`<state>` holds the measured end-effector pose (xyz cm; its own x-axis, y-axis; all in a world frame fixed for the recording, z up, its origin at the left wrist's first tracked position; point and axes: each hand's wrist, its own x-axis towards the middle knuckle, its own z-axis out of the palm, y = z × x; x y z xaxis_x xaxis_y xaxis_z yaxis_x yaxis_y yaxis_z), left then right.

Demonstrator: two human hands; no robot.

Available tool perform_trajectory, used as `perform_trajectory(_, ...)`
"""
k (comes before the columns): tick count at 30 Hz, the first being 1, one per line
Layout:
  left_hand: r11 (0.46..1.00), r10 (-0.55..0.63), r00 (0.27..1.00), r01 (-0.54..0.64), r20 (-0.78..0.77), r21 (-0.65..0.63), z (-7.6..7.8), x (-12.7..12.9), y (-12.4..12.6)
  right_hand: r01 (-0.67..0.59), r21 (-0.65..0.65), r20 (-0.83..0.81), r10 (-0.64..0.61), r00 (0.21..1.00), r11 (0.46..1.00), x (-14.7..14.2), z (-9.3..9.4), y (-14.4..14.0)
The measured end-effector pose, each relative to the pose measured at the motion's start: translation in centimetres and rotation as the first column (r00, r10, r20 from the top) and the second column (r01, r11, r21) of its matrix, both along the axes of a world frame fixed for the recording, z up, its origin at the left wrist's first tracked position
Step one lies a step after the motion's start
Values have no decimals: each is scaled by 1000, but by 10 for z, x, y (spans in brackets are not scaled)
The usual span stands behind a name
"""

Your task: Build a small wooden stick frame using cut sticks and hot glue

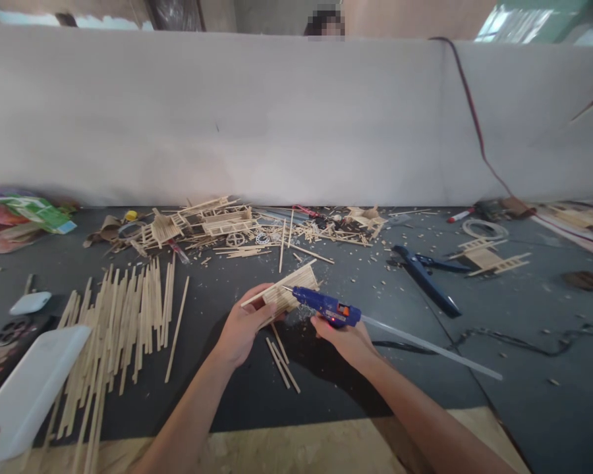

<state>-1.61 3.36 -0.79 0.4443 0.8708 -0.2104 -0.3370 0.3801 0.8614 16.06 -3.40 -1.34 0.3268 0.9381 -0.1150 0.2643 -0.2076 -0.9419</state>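
My left hand point(247, 322) is closed around a small panel of thin wooden sticks point(284, 295), its thumb lying along the near face. A blue hot glue gun point(326, 306) is gripped in my right hand point(348, 339); its metal nozzle points left and meets or hovers just over the panel, I cannot tell which. From the gun's back a long clear glue stick point(435, 349) slants down to the right. A red light glows on its side. Several loose sticks point(281, 365) lie on the dark table just below the panel.
Many wooden sticks point(123, 316) are spread at left, beside a white power bank point(29, 395) and a phone point(10, 349). Wooden models point(227, 220) and scraps line the white partition point(277, 118). Blue-handled cutters point(427, 280), a black cord point(524, 342) and a small stick model point(489, 257) lie right.
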Motion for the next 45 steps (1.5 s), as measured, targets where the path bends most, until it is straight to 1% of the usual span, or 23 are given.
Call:
perform_trajectory(3, 1000, 6, 1000, -6, 0, -7, 0, 0, 1, -12, -10, -31, 12, 999, 1000, -1, 0, 0)
perform_trajectory(6, 1000, 8, 1000, -7, 6, -13, -1, 1, 1, -51, -2, 10, 51, 999, 999, 0, 4, -2)
perform_trajectory(10, 1000, 2, 1000, -2, 11, -5, -1, 1, 1, -62, 9, 57, 61, 996, 998, 1, 7, -3)
perform_trajectory(15, 1000, 10, 1000, -10, -3, -5, 0, 1, 0, -68, 49, 16, 68, 998, 996, 1, 3, 0)
perform_trajectory(20, 1000, 3, 1000, -3, -2, -8, 0, 0, 0, -72, 75, 89, 65, 994, 995, 1, 2, -1)
perform_trajectory(23, 1000, -2, 1000, 2, -8, -12, 1, 0, 0, -71, 83, 85, 64, 994, 994, 1, 3, -2)
perform_trajectory(32, 1000, 13, 1000, -13, -6, -11, 1, 0, -1, -95, 36, 20, 95, 995, 995, -2, 8, -2)
perform_trajectory(39, 1000, -9, 1000, 9, 6, 7, -1, 0, 0, -81, 45, 58, 79, 995, 996, -2, 7, -2)
perform_trajectory(45, 1000, -15, 1000, 15, 6, 6, -1, -1, 0, -81, 21, 82, 79, 994, 997, -4, 11, -1)
